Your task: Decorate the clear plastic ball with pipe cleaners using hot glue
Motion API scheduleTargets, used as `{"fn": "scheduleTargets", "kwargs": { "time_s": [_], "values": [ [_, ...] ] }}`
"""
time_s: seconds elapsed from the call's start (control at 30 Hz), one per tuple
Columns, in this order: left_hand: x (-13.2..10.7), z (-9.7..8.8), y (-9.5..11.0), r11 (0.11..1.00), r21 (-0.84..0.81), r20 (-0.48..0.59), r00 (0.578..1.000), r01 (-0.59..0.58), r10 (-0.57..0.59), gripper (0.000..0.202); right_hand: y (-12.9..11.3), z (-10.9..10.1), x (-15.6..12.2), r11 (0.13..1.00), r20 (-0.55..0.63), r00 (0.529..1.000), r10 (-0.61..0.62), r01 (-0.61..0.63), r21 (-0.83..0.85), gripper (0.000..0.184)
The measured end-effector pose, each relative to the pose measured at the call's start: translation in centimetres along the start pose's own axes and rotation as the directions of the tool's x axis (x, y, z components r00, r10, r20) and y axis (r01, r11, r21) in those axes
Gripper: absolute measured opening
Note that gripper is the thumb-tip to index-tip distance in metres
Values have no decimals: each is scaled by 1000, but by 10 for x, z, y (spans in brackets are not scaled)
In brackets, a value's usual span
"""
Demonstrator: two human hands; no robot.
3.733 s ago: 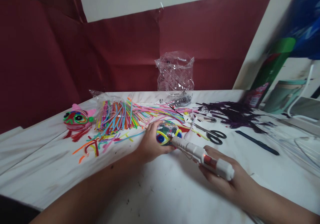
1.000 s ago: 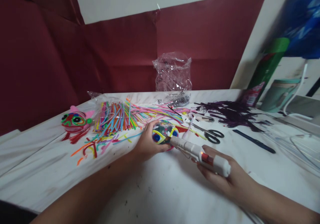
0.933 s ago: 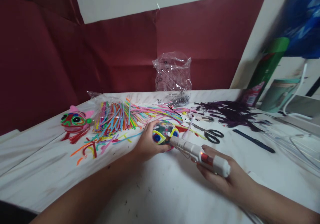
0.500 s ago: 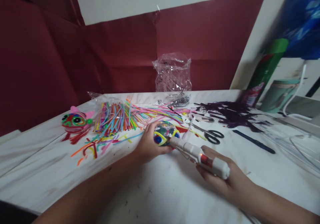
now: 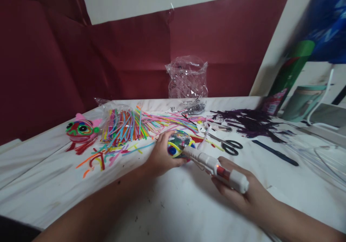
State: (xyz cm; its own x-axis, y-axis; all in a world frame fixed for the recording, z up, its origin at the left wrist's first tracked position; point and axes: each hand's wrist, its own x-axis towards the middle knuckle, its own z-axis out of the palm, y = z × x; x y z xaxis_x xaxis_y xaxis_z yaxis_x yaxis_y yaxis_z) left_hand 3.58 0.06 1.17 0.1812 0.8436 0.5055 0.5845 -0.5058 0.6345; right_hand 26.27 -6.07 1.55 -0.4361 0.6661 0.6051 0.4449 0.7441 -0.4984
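Note:
My left hand (image 5: 160, 155) is closed around the left side of a small round craft figure (image 5: 180, 141), which has blue eyes edged in yellow and a dark painted top. In my right hand (image 5: 238, 184) is a white glue gun (image 5: 208, 161) with a small orange light glowing on it. Its nozzle points at the front of the figure, between the eyes; whether the tip touches is too small to tell. The hand hides the figure's left side, and the gun covers part of its front.
Bundled colourful pipe cleaners (image 5: 129, 125) and a pink craft figure (image 5: 82, 130) lie to the left. Black scissors (image 5: 229, 146), a dark blue knife-like tool (image 5: 275, 153) and dark purple strands (image 5: 251, 123) are on the right. A clear plastic bag (image 5: 187, 78) stands behind. A green cup (image 5: 304, 103) is at far right.
Almost nothing differs. The craft figure sits very slightly further right in my left hand, and the glue gun stays aimed at its front.

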Motion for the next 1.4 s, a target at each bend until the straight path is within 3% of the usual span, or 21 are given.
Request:
{"fn": "scheduleTargets", "kwargs": {
  "time_s": [0.4, 0.6, 0.93, 1.07, 1.27, 1.4],
  "values": [
    [0, 0, 2, 1000, -1, 10, 1000, 3, -3, 81, 0, -1, -1, 999, -10, 999, 42, -41, 23, 17],
    [0, -2, 4, 998, 6, 18, 998, 59, -59, 81, 0, -6, -3, 992, 6, 993, 118, -118, 37, 8],
    [0, -4, 4, 996, -22, 26, 996, 84, -83, 81, 2, -7, -6, 959, 16, 967, 256, -256, 120, 11],
    [0, -3, 2, 996, -16, 20, 996, 86, -86, 82, 0, -7, -7, 953, 45, 965, 258, -262, 153, 11],
    [0, -3, 4, 998, -16, 26, 997, 68, -68, 82, 2, -6, -6, 957, -31, 964, 264, -258, 136, 12],
    [0, -4, 3, 998, -12, 30, 997, 69, -69, 82, 4, -5, -6, 957, -14, 966, 257, -252, 147, 13]
  ]
}}
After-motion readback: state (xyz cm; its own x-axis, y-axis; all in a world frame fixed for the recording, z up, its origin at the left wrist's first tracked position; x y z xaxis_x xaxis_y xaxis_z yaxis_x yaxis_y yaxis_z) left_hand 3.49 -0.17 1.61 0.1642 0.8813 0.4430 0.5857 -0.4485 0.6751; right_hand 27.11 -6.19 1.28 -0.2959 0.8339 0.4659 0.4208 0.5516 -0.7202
